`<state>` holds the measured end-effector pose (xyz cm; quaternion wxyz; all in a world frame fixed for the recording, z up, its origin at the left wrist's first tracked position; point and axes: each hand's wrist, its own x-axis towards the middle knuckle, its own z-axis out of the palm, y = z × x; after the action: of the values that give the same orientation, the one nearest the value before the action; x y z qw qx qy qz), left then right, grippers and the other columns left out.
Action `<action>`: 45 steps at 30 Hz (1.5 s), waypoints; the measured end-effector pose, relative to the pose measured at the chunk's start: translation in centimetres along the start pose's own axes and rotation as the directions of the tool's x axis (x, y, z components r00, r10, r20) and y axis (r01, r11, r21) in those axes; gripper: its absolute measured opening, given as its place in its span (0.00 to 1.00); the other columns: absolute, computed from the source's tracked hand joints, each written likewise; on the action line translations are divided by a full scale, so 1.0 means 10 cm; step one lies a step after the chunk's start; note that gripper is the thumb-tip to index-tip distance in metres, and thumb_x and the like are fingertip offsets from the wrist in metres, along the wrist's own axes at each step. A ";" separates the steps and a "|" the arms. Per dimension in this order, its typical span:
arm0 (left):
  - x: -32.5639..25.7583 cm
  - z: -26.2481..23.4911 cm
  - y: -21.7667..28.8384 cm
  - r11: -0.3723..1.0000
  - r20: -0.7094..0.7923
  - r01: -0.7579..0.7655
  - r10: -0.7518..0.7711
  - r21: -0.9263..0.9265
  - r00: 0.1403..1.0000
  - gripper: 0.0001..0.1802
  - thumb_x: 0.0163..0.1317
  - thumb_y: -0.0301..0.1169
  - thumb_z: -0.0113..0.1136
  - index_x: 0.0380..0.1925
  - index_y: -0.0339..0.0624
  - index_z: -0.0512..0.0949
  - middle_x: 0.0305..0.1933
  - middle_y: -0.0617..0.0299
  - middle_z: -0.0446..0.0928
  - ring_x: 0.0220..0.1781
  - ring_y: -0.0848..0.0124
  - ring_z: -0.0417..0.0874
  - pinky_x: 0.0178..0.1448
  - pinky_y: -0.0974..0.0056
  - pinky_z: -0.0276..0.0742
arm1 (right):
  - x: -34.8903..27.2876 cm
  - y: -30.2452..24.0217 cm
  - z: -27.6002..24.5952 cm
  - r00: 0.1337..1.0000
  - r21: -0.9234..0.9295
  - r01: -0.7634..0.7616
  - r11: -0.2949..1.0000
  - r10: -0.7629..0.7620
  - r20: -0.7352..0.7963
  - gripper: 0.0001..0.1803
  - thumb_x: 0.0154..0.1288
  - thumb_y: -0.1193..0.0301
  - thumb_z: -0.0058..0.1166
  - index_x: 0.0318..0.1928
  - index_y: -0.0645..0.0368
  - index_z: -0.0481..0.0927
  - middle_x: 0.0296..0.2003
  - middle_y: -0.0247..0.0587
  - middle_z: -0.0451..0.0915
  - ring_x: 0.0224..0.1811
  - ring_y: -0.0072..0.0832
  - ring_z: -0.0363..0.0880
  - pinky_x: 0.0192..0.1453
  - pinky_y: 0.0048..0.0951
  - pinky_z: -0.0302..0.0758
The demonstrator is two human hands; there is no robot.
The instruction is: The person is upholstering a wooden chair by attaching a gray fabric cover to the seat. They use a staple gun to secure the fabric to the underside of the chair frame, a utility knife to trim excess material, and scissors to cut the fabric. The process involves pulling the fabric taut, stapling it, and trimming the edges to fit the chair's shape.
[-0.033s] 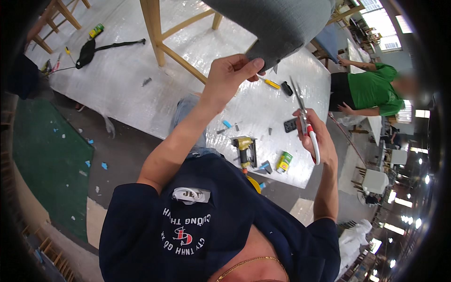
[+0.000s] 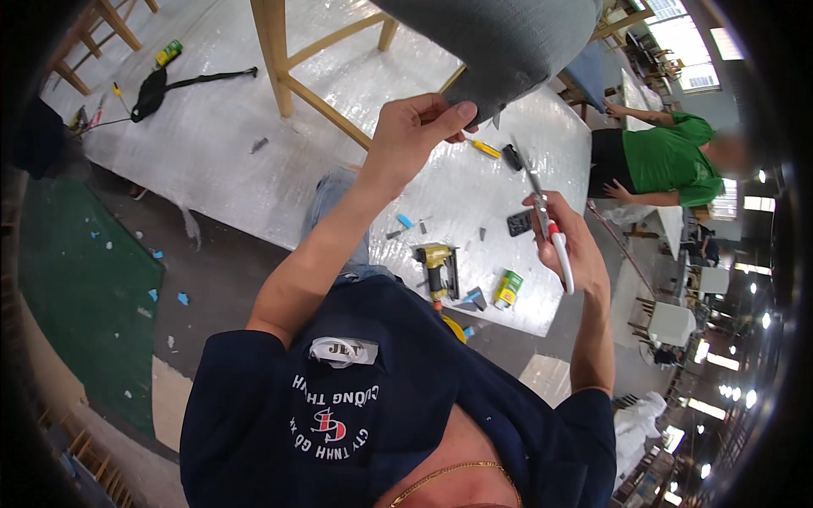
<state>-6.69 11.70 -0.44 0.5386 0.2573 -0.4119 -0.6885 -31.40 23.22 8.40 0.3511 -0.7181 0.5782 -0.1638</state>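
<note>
My left hand [image 2: 417,135] is closed on the loose edge of grey fabric [image 2: 508,55] at the underside of a padded seat, pinched between thumb and fingers. The seat belongs to a chair with pale wooden legs [image 2: 273,63] standing on the table. In my right hand [image 2: 577,241] is a pair of scissors [image 2: 560,254] with white and red handles, their blades pointing up and left. The tips lie to the right of the fabric edge, apart from it. Below the fabric lies a yellow screwdriver [image 2: 485,149], beside a small black object [image 2: 512,157].
On the plastic-covered table [image 2: 229,161] lie a nail gun [image 2: 437,267], a green and yellow box [image 2: 508,289], a flat black item [image 2: 519,223] and several scraps. A black strap [image 2: 212,81] rests at the far left. A person in a green shirt [image 2: 669,159] stands at the right.
The scissors have swung slightly left toward the fabric, and their blades look closer together. My left hand still holds the fabric edge. The background has shifted slightly left.
</note>
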 end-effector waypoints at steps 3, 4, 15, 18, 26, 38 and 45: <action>0.01 -0.03 -0.02 0.997 0.011 -0.058 0.057 0.044 0.998 0.15 0.66 0.39 0.67 0.34 0.35 0.85 0.32 0.61 0.84 0.33 0.78 0.80 0.44 0.71 0.77 | 0.18 -0.23 -0.05 0.996 -0.216 0.018 0.976 0.001 0.087 0.44 0.59 0.32 0.54 0.56 0.59 0.74 0.26 0.33 0.67 0.28 0.24 0.68 0.34 0.29 0.67; 0.00 -0.03 -0.04 0.998 0.014 -0.054 0.054 0.032 0.998 0.15 0.66 0.39 0.67 0.34 0.35 0.85 0.32 0.61 0.85 0.33 0.78 0.80 0.44 0.71 0.77 | 0.21 -0.28 -0.07 0.994 -0.267 0.029 0.963 0.000 0.109 0.44 0.59 0.31 0.53 0.57 0.59 0.74 0.27 0.32 0.67 0.29 0.22 0.68 0.34 0.27 0.68; 0.01 -0.04 -0.20 0.987 0.072 -0.155 0.151 0.050 0.986 0.19 0.67 0.43 0.65 0.38 0.34 0.86 0.32 0.62 0.86 0.32 0.79 0.80 0.41 0.73 0.76 | 0.54 -0.67 -0.09 0.998 -0.458 0.030 0.888 -0.001 0.063 0.41 0.60 0.37 0.59 0.57 0.63 0.74 0.31 0.54 0.80 0.31 0.44 0.80 0.37 0.41 0.73; 0.02 -0.03 -0.21 0.984 0.077 -0.173 0.169 0.042 0.983 0.19 0.67 0.42 0.65 0.37 0.34 0.86 0.31 0.62 0.85 0.32 0.79 0.79 0.40 0.72 0.76 | 0.61 -0.69 -0.08 0.998 -0.454 0.040 0.890 -0.015 0.058 0.41 0.61 0.39 0.59 0.58 0.63 0.73 0.33 0.56 0.80 0.32 0.46 0.81 0.38 0.42 0.74; 0.03 -0.03 -0.24 0.981 0.079 -0.183 0.178 0.061 0.981 0.18 0.68 0.42 0.64 0.38 0.33 0.85 0.31 0.62 0.85 0.32 0.79 0.79 0.40 0.71 0.76 | 0.63 -0.68 -0.11 0.995 -0.440 0.025 0.898 0.017 0.093 0.39 0.61 0.43 0.62 0.57 0.65 0.73 0.28 0.51 0.79 0.28 0.36 0.76 0.34 0.36 0.71; 0.04 -0.05 -0.26 0.980 0.086 -0.144 0.133 0.139 0.987 0.16 0.68 0.40 0.65 0.35 0.34 0.84 0.31 0.60 0.85 0.33 0.78 0.81 0.40 0.72 0.76 | 0.63 -0.56 -0.11 0.999 -0.359 0.011 0.933 -0.028 -0.042 0.30 0.59 0.52 0.70 0.50 0.65 0.81 0.21 0.29 0.66 0.23 0.14 0.61 0.26 0.22 0.60; -0.18 -0.26 -0.31 0.948 0.086 -0.043 0.074 -0.316 0.994 0.12 0.63 0.22 0.52 0.46 0.37 0.74 0.46 0.47 0.83 0.38 0.68 0.85 0.38 0.67 0.78 | 0.05 0.08 0.59 0.956 0.572 0.285 0.769 -0.181 -0.233 0.33 0.67 0.47 0.61 0.53 0.67 0.76 0.25 0.32 0.73 0.19 0.16 0.66 0.22 0.20 0.61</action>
<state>-5.69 12.87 -4.58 0.5723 0.1227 -0.3304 -0.7404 -28.00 24.57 3.62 0.4880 -0.6203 0.4296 -0.4388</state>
